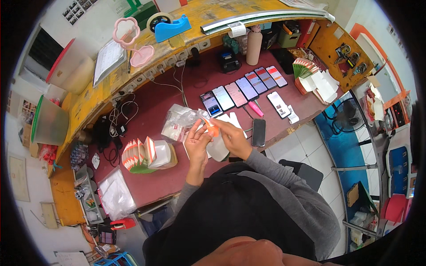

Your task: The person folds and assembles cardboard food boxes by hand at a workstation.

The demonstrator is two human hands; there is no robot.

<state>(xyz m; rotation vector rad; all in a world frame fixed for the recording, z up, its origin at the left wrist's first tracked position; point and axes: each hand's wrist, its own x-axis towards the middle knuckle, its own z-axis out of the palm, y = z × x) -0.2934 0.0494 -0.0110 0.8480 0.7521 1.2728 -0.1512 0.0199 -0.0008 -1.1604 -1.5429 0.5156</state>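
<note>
Both my hands are raised over the near edge of the dark red desk. My left hand and my right hand meet with their fingers closed around a small orange item; its exact kind is hard to make out. Below it, between my hands, hangs a translucent pouch or bag. Just beyond my left hand lie crumpled clear plastic bags, and behind my right hand are some white papers. A dark-screened phone rests right of my right hand, near a pink marker-like stick.
Several lit phones lie in a slanting row, with another phone nearer me. Orange-edged packets stand at the left, green ones at the far right. A blue tape dispenser sits on the yellow shelf. Cables trail along the back.
</note>
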